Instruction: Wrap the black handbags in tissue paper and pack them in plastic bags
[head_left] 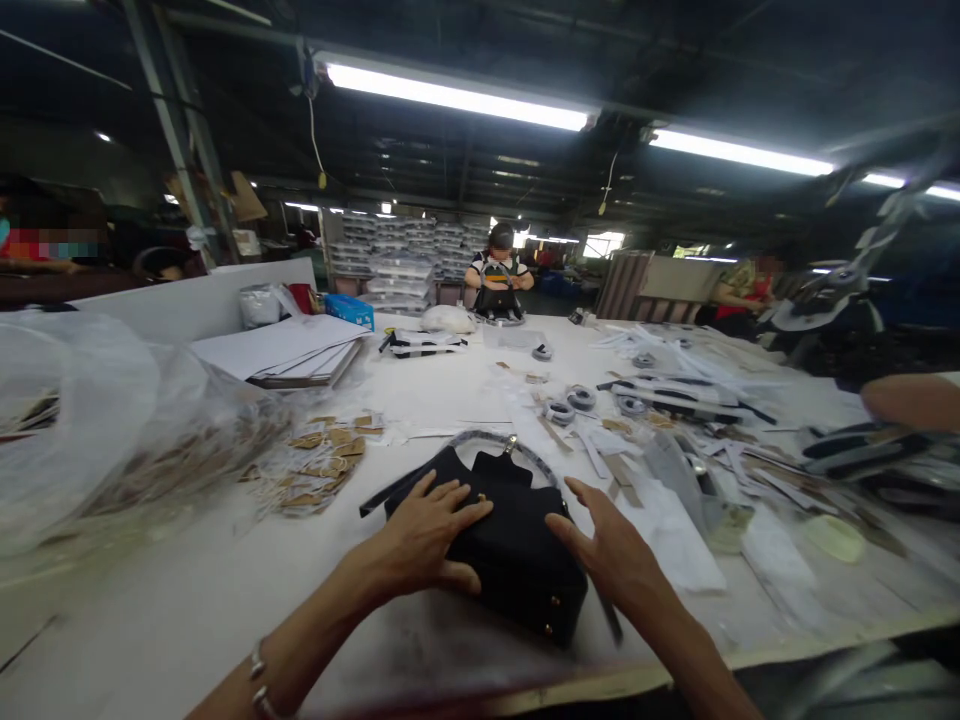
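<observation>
A black handbag (510, 545) lies on its side on the white table, its base with small gold studs turned toward me. Its handle (544, 462), which looks wrapped, arches at the far side near a metal clasp. Spread flat over the bag's left part is my left hand (435, 530), fingers apart. My right hand (600, 535) is at the bag's right edge, with thumb and fingers apart and the thumb over the bag. Neither hand grips anything. A dark strap (609, 612) hangs down by the right side, partly behind my right wrist.
Brown tags (330, 465) with white strings lie left of the bag, beside clear plastic bags (187, 440). White sheets (289, 345) are stacked farther back. Wrapped straps (675, 395), rolls (581, 398) and paper scraps crowd the right. Across the table a person (501, 270) handles another black bag.
</observation>
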